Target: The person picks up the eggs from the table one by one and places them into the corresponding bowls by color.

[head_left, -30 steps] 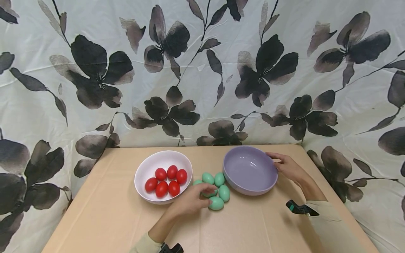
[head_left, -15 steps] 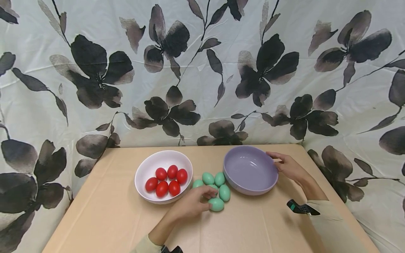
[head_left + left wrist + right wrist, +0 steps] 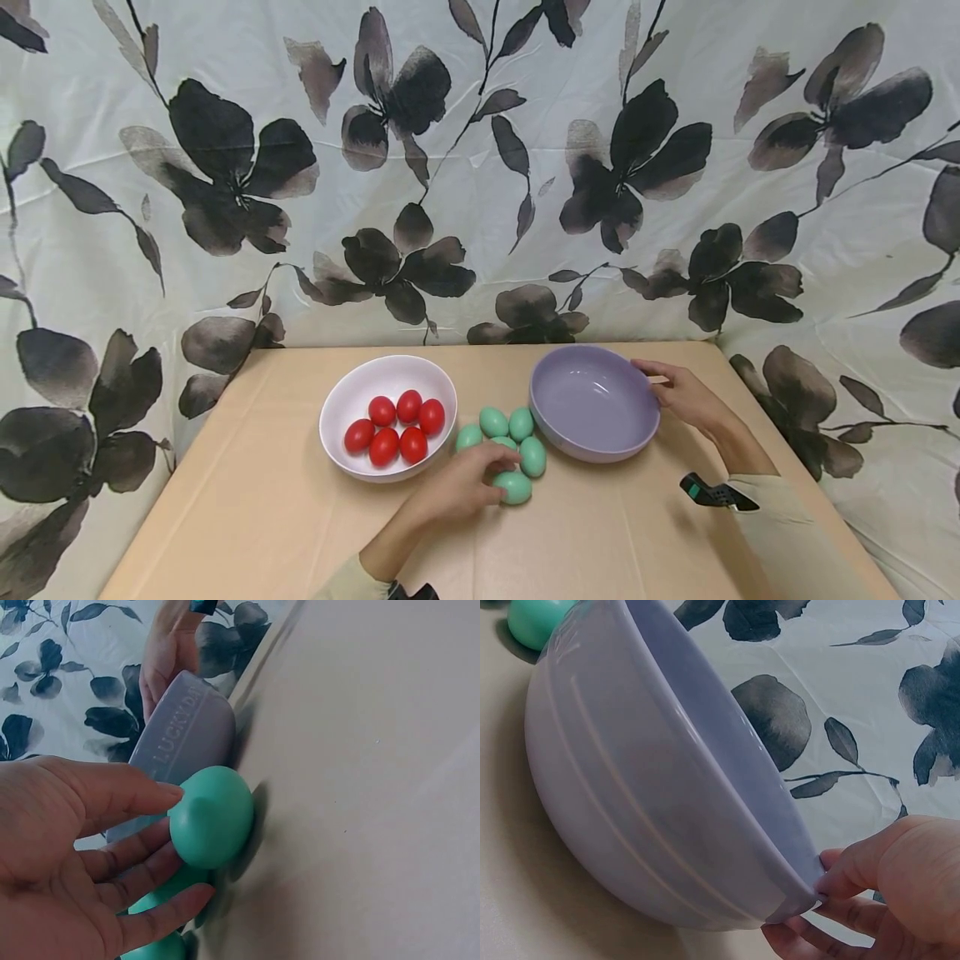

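My left hand (image 3: 463, 483) reaches in from the front to a cluster of green eggs (image 3: 532, 457). Thumb and fingers are spread at the nearest green egg (image 3: 214, 817), with the thumb tip at its side in the left wrist view; other fingertips are partly hidden behind it. On the right, my right hand (image 3: 684, 402) holds the rim of a purple bowl (image 3: 592, 404), thumb over the edge and fingers outside and below it, as the right wrist view shows. Nothing lies inside this bowl.
Left of the green eggs stands a white bowl (image 3: 337, 454) holding several red eggs (image 3: 383, 447). The tan-covered table (image 3: 247, 500) ends at a flower-printed cloth (image 3: 510, 208) hanging behind it. The eggs sit close against the purple bowl's left side.
My left hand has shifted slightly down toward the front, uncovering more of the leftmost green egg, and its fingers have moved around the nearest egg. My right hand and the purple bowl stay put.
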A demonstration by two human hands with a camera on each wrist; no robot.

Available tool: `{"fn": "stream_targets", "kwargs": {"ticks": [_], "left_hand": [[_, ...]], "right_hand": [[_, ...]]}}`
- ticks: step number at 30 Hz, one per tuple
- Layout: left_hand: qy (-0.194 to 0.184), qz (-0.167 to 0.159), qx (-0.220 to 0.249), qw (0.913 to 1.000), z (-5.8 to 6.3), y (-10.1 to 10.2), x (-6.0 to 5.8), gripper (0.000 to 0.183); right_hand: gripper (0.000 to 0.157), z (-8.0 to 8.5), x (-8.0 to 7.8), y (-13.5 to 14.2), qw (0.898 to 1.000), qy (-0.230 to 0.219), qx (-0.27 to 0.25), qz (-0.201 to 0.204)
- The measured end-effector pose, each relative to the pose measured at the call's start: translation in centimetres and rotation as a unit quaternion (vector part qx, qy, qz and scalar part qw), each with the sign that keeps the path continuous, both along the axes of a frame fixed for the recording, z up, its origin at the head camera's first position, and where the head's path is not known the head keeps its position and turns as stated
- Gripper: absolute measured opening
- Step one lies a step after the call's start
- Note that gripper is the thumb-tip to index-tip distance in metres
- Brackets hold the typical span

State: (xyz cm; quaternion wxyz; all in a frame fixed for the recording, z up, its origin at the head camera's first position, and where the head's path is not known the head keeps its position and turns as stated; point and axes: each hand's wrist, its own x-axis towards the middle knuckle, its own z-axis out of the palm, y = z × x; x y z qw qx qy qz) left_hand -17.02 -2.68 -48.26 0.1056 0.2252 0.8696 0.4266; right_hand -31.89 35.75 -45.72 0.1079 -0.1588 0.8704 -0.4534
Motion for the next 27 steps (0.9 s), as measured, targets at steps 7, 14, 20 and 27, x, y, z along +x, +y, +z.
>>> {"fn": "stream_targets", "kwargs": {"ticks": [7,14,20,27], "left_hand": [[0.029,-0.009,-0.044,0.9986,-0.4,0.4,0.2,0.044],[0.053,-0.019,-0.064,0.9964,-0.3,0.9,-0.2,0.038],[0.051,-0.013,-0.072,0.996,-0.1,1.4,-0.5,0.027],[0.045,-0.012,-0.096,0.9943,0.2,1.8,-0.7,0.03]], "right_hand": [[0.053,0.1,-0.2,-0.1,1.0,0.0,0.001,0.003],[0.052,0.1,-0.5,-0.1,1.0,0.002,0.003,0.004],[0.052,0.1,-0.9,0.0,1.0,0.001,0.001,0.009],[0.051,-0.1,-1.6,0.2,1.0,0.006,0.002,0.012]]}}
